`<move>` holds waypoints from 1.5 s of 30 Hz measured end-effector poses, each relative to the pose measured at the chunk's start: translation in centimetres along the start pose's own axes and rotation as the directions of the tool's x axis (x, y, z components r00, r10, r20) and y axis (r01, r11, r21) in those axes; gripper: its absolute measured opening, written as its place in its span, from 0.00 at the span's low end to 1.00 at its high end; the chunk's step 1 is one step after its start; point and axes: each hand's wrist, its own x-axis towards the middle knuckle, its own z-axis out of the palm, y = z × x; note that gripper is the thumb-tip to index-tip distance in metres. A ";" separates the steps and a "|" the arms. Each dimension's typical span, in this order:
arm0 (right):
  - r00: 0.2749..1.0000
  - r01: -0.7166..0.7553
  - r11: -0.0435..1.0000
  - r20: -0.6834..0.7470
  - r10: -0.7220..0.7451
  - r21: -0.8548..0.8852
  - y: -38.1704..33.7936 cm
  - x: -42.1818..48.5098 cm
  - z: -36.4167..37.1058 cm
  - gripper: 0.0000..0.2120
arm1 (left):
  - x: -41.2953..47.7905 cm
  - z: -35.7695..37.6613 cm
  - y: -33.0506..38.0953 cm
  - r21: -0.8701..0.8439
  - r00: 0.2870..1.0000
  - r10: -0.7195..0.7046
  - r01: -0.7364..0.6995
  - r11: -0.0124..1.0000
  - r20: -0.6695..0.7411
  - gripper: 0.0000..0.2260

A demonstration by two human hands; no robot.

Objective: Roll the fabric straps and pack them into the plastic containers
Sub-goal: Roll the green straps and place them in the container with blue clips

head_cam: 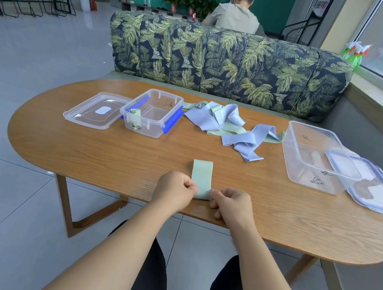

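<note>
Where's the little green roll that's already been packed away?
In the head view, the rolled green strap sits inside the blue-clipped container on the left of the table, in its near-left corner, right beside the loose clear lid.

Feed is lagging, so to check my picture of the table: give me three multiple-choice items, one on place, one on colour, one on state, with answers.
1. Where is the finished roll? A) blue-clipped container B) large right-hand container C) sofa
2. What colour is the strap pinched by the left hand and right hand? A) lavender B) green C) white
3. The blue-clipped container is: A) lidded B) open, lid beside it C) upturned
Answers: 1 A, it stands inside the near-left corner. 2 B, it is pale green. 3 B, the lid lies flat to its left.
</note>
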 end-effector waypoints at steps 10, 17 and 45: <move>0.997 -0.070 0.990 0.027 0.074 -0.123 -0.7 1.9 0.2 0.14 | 0.6 0.3 0.4 -0.003 0.999 0.039 -0.039 0.999 -0.022 0.09; 0.998 -0.064 0.988 0.012 0.066 -0.142 -0.8 2.4 0.4 0.15 | 0.9 0.1 0.3 0.075 0.998 0.065 -0.065 0.995 0.012 0.09; 0.997 -0.044 0.994 -0.068 0.038 -0.097 -1.5 4.9 1.3 0.16 | 3.8 0.1 -0.2 0.023 0.998 0.015 -0.014 1.000 -0.058 0.05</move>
